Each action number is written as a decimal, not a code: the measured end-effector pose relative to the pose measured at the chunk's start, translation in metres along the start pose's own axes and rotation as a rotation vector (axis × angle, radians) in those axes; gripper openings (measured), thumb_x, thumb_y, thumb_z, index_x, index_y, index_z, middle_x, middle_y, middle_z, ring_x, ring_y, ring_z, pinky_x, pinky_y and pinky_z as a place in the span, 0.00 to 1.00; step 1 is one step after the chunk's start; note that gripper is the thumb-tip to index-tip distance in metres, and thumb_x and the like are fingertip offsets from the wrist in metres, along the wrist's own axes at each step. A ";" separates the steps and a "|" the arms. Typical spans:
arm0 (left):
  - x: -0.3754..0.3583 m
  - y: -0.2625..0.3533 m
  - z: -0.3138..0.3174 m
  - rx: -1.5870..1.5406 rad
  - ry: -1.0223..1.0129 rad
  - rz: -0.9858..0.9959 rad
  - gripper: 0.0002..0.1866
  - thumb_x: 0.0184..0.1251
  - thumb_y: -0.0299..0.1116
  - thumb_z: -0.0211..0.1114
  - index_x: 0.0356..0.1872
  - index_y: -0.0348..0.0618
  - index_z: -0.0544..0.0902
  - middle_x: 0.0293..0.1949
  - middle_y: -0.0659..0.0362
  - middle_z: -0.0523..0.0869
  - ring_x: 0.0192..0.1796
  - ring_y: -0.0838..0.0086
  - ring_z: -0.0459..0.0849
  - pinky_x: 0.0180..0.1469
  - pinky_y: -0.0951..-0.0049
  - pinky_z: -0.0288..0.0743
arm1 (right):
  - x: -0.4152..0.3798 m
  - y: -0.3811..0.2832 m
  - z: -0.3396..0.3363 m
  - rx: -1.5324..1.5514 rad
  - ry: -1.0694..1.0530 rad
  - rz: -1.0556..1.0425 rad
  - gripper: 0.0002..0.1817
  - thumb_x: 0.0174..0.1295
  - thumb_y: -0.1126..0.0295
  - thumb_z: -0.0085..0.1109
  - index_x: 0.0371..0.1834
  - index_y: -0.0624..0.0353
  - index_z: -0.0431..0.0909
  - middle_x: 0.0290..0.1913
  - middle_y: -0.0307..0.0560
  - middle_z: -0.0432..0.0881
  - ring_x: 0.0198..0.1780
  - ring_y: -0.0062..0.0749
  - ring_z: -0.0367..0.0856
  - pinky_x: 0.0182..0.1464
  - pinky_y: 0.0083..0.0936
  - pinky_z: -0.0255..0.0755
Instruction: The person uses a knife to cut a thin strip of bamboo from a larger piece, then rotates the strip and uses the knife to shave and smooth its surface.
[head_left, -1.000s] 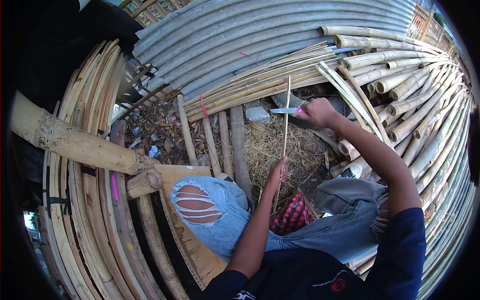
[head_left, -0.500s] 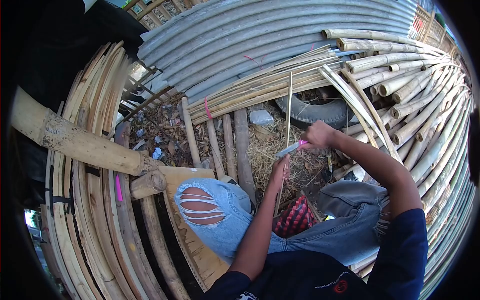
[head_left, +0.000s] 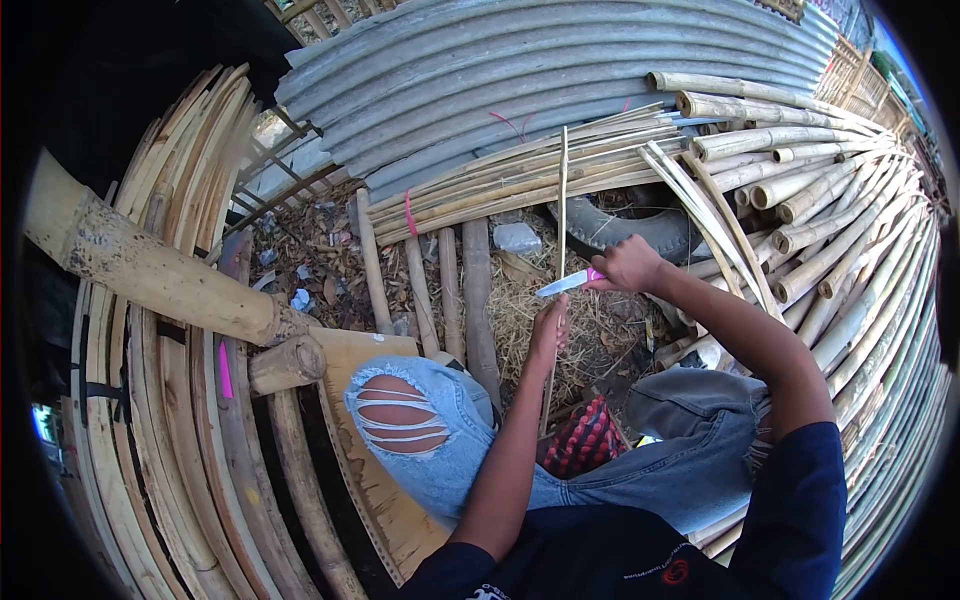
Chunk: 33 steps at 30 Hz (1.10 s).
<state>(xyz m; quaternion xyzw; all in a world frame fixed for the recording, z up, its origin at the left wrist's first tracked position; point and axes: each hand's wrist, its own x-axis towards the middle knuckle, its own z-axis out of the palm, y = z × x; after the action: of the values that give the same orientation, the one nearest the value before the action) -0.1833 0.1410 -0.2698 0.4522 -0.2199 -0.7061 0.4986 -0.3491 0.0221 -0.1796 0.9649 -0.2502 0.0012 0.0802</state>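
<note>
A thin bamboo strip (head_left: 562, 200) stands nearly upright in front of me. My left hand (head_left: 549, 328) is closed round it below its middle. In my right hand (head_left: 626, 266) is the pink handle of a knife, its fingers wrapped round it. The knife's blade (head_left: 563, 284) points left and lies across the strip just above my left hand. The strip's lower end comes down beside a red and black patterned cloth (head_left: 583, 440) between my legs.
Bundled bamboo strips (head_left: 520, 182) lie beyond my hands, before corrugated metal sheets (head_left: 540, 60). A tire (head_left: 630, 232) rests behind my right hand. Bamboo poles (head_left: 740, 140) are piled on the right. Long slats (head_left: 150, 400) and a thick pole (head_left: 165, 265) are on the left.
The view has shifted slightly. The strip stands a little more upright, and the knife blade lies flatter across it. Both hands keep their hold.
</note>
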 end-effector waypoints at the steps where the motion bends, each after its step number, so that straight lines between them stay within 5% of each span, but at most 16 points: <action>1: 0.000 0.000 -0.001 -0.005 0.006 0.006 0.20 0.66 0.51 0.53 0.19 0.53 0.65 0.10 0.72 0.59 0.10 0.88 0.56 0.12 0.85 0.50 | 0.002 -0.002 -0.001 -0.002 -0.003 -0.005 0.30 0.58 0.37 0.42 0.18 0.54 0.74 0.12 0.46 0.73 0.15 0.42 0.75 0.17 0.35 0.66; 10: -0.009 -0.041 -0.021 -0.296 -0.058 0.018 0.23 0.66 0.58 0.48 0.21 0.50 0.66 0.10 0.71 0.58 0.10 0.86 0.56 0.13 0.84 0.51 | 0.003 -0.061 0.009 0.153 -0.259 0.114 0.30 0.61 0.40 0.41 0.23 0.55 0.78 0.15 0.50 0.76 0.19 0.44 0.78 0.21 0.37 0.71; 16: -0.006 -0.044 -0.018 -0.137 -0.044 0.071 0.26 0.66 0.62 0.43 0.22 0.49 0.65 0.10 0.70 0.57 0.10 0.84 0.54 0.14 0.83 0.49 | 0.002 -0.052 0.004 0.240 -0.284 0.053 0.28 0.62 0.43 0.42 0.23 0.57 0.77 0.17 0.53 0.77 0.21 0.49 0.79 0.25 0.39 0.73; 22: -0.004 -0.039 -0.015 -0.330 -0.076 -0.011 0.26 0.67 0.61 0.40 0.25 0.49 0.66 0.11 0.69 0.58 0.12 0.84 0.55 0.16 0.82 0.52 | -0.001 -0.054 0.009 0.319 -0.236 0.061 0.28 0.62 0.45 0.42 0.22 0.57 0.77 0.17 0.53 0.77 0.22 0.49 0.79 0.26 0.39 0.73; 27: -0.004 -0.034 -0.011 -0.182 -0.104 0.053 0.28 0.66 0.63 0.39 0.21 0.49 0.63 0.11 0.68 0.57 0.12 0.83 0.55 0.14 0.82 0.50 | 0.005 -0.045 0.001 0.200 -0.261 0.050 0.28 0.62 0.43 0.41 0.20 0.56 0.77 0.17 0.52 0.77 0.22 0.49 0.79 0.24 0.40 0.72; 33: 0.002 -0.037 -0.006 0.034 0.109 0.022 0.31 0.64 0.66 0.39 0.15 0.51 0.59 0.07 0.69 0.54 0.08 0.82 0.52 0.11 0.81 0.46 | 0.000 -0.040 0.006 0.147 -0.199 0.065 0.29 0.60 0.40 0.42 0.18 0.53 0.77 0.16 0.49 0.78 0.21 0.46 0.79 0.22 0.38 0.71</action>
<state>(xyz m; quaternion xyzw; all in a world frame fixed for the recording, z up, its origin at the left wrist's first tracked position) -0.1970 0.1554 -0.3015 0.4960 -0.2093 -0.6712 0.5097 -0.3304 0.0556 -0.1920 0.9548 -0.2875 -0.0735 -0.0163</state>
